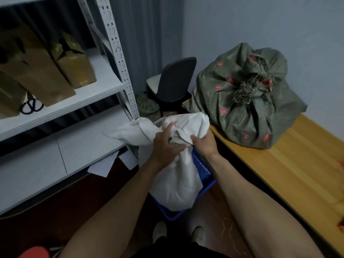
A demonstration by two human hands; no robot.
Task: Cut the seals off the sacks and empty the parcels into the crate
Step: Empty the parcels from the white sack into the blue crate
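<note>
Fingers: left-hand fingers (pixel 167 129) were curled into the bunched neck of the white sack (pixel 175 185); the right hand's fingers pinched the same neck from the opposite side.
Hands: left hand (pixel 165 146) and right hand (pixel 203 143) both gripped cloth, close together. A small dark item lay between them, not identifiable.
Sack position: directly below the fingers, its body stood in the blue crate (pixel 203 170). Loose cloth flopped away beyond the fingers.
Handling (judgement): woven cloth, soft and limp, no rigid edge. The load sat low and bulged, so probably moderately heavy. Best hold for tipping looked to be the bottom corners, with one hand keeping the mouth over the crate.
Second sack: green sack (pixel 232 108), beyond and right of the right fingers, neck tied with frayed cord.
Surface: wooden table (pixel 297 164) under the green sack, smooth. The floor was dark red-brown.
Room: white metal shelving (pixel 115 53) stood left of the fingers, holding cardboard boxes (pixel 74 67) and scissors (pixel 31 107). A dark chair (pixel 175 81) stood beyond, against a blue-grey wall.
</note>
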